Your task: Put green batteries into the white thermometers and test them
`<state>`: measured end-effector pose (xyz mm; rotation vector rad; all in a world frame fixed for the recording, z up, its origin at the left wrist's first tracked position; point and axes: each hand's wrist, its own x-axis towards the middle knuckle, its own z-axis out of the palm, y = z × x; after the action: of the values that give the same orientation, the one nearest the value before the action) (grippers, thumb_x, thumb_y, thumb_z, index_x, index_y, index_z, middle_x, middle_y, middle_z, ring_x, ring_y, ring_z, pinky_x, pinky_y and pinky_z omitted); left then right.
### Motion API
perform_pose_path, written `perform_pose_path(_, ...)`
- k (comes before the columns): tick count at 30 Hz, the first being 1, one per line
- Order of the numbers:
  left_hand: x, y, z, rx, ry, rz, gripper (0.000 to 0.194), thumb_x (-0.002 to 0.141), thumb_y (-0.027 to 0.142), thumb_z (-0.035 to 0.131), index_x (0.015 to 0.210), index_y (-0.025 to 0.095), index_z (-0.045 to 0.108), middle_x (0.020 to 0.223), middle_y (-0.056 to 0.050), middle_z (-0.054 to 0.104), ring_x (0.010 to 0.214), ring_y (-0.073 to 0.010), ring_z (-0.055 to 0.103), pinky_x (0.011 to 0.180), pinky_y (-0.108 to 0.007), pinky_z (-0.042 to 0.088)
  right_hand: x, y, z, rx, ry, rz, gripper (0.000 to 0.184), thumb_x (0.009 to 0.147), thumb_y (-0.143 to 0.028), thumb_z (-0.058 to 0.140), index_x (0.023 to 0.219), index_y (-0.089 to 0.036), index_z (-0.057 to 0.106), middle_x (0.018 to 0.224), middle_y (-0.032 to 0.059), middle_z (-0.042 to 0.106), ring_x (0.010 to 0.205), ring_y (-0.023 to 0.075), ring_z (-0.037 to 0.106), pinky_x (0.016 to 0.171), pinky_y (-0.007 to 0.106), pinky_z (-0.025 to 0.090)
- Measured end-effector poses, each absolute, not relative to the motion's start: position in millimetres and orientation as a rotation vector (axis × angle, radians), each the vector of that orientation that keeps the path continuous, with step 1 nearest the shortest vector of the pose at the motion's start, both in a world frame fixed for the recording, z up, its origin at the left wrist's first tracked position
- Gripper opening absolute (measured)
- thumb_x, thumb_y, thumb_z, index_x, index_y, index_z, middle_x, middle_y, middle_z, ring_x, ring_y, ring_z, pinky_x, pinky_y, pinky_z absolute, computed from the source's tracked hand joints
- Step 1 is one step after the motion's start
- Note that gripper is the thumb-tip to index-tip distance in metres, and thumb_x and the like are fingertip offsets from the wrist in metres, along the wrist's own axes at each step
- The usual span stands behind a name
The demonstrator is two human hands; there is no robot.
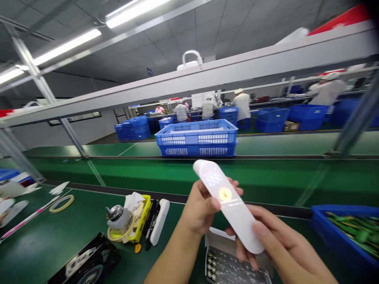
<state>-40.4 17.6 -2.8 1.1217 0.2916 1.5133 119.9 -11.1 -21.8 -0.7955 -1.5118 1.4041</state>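
Both my hands hold a white handheld thermometer (237,221), tilted, with its bent head end pointing up and left. Lit digits glow near its top, above a round yellow-orange lit button. My left hand (199,209) grips the upper part, thumb on the near edge by the button. Around the lower end is my right hand (266,236), its thumb on the front face and fingers behind. Below the hands stands an open cardboard box (211,236) with small metal-ended cylinders that look like batteries (211,268); my right hand partly hides it.
A yellow tray (143,217) holds a metal-topped bottle (117,215); a white device (160,221) lies beside it. A tape roll (61,203) and black box (85,262) are left. A blue bin (340,232) of green parts stands right. Blue crates (195,138) sit beyond; people work behind.
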Motion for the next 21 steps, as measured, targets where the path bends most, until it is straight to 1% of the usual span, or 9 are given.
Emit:
perform_pose_path(5,-38,14,0,1.214,0.386,1.461,0.049,0.071,0.052,0.072,0.108,0.021,0.067,0.096,-0.004,0.069,0.094,-0.0188,0.064,0.082,-0.025,0.051,108,-19,-4,-0.818,-1.422,1.376,0.045,0.088,-0.055,0.050,0.115,-0.020,0.058,0.068,0.0038,0.066,0.059,0.0165,0.061,0.053,0.024,0.052)
perform_pose_path(8,-36,16,1,1.230,0.603,1.469,0.046,0.082,0.053,0.059,0.111,0.018,0.065,0.090,-0.006,0.069,0.085,-0.0181,0.066,0.073,-0.024,0.052,120,-5,-9,-0.904,-1.593,1.188,0.044,0.088,-0.052,0.050,0.119,-0.021,0.057,0.095,0.0079,0.069,0.075,0.0191,0.065,0.065,0.029,0.055)
perform_pose_path(10,-40,25,-2,1.212,0.766,1.479,0.047,0.086,0.054,0.052,0.111,0.015,0.063,0.080,-0.006,0.067,0.071,-0.0159,0.065,0.065,-0.025,0.052,144,13,-15,-1.051,-1.786,0.921,0.042,0.086,-0.052,0.052,0.116,-0.024,0.061,0.112,0.0089,0.066,0.093,0.0240,0.065,0.077,0.034,0.054)
perform_pose_path(12,-52,41,-11,1.219,0.999,1.462,0.050,0.086,0.056,0.048,0.108,0.014,0.062,0.076,-0.005,0.065,0.059,-0.0136,0.061,0.056,-0.024,0.050,180,34,-20,-1.299,-1.863,0.618,0.039,0.085,-0.052,0.049,0.107,-0.024,0.065,0.108,0.0092,0.069,0.097,0.0286,0.064,0.082,0.040,0.052)
perform_pose_path(15,-79,74,-36,1.208,1.323,1.374,0.044,0.086,0.050,0.051,0.099,0.010,0.063,0.074,-0.007,0.065,0.051,-0.0133,0.058,0.049,-0.025,0.046,235,59,-26,-1.723,-1.830,0.433,0.028,0.085,-0.041,0.045,0.086,-0.021,0.065,0.089,0.0126,0.072,0.083,0.0315,0.067,0.069,0.041,0.051)
perform_pose_path(17,-96,96,-60,1.163,1.463,1.343,0.037,0.088,0.041,0.052,0.099,0.007,0.062,0.076,-0.009,0.066,0.054,-0.0156,0.060,0.053,-0.029,0.049,258,65,-29,-1.845,-1.847,0.481,0.022,0.084,-0.037,0.048,0.082,-0.022,0.064,0.090,0.0147,0.071,0.080,0.0303,0.067,0.064,0.038,0.050)
perform_pose_path(18,-103,106,-72,1.147,1.532,1.347,0.035,0.089,0.038,0.052,0.103,0.008,0.061,0.082,-0.010,0.067,0.061,-0.0172,0.063,0.060,-0.032,0.051,264,65,-31,-1.843,-1.873,0.519,0.021,0.085,-0.036,0.049,0.083,-0.022,0.065,0.092,0.0152,0.071,0.080,0.0290,0.067,0.063,0.037,0.049)
perform_pose_path(20,-113,120,-97,1.139,1.661,1.376,0.033,0.090,0.034,0.053,0.113,0.012,0.057,0.106,-0.011,0.065,0.087,-0.0207,0.065,0.079,-0.040,0.052,265,61,-33,-1.786,-1.940,0.559,0.020,0.086,-0.035,0.049,0.086,-0.022,0.065,0.091,0.0146,0.071,0.080,0.0267,0.068,0.064,0.035,0.049)
perform_pose_path(21,-118,124,-108,1.146,1.718,1.394,0.034,0.089,0.033,0.055,0.118,0.014,0.055,0.118,-0.012,0.061,0.101,-0.0228,0.061,0.089,-0.044,0.049,261,59,-34,-1.752,-1.980,0.552,0.021,0.086,-0.034,0.048,0.087,-0.022,0.065,0.090,0.0133,0.072,0.079,0.0261,0.068,0.065,0.034,0.050)
